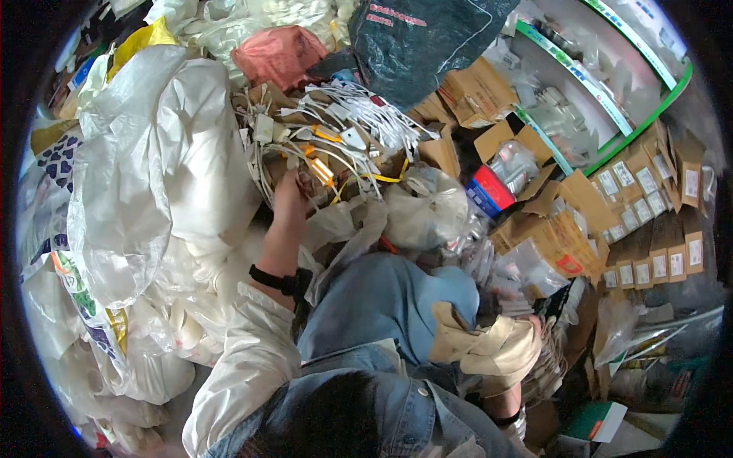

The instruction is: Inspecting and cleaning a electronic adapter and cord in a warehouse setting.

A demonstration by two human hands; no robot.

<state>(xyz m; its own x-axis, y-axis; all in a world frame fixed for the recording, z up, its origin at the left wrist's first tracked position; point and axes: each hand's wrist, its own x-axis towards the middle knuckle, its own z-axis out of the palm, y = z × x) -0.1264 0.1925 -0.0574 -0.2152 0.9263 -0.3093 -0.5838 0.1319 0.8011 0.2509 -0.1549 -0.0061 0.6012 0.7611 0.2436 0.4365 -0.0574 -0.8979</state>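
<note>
My left hand (pixel 290 191) reaches up into a heap of white cables and small chargers (pixel 336 133) lying in an open cardboard box. Its fingers are buried among the cables, so I cannot tell its grip. A black band (pixel 279 281) sits on that wrist. My right hand (pixel 528 336) is low on the right, closed on a crumpled beige cloth bag (pixel 485 347) held over my lap. My knee in blue jeans (pixel 389 294) lies between the two hands.
Big white plastic sacks (pixel 153 175) pile up on the left. A pink bag (pixel 279 53) and a dark green sack (pixel 420 38) lie behind the cables. Open cardboard boxes (pixel 557 229), rows of small labelled brown boxes (pixel 649 191) and a green-edged shelf (pixel 611 84) crowd the right.
</note>
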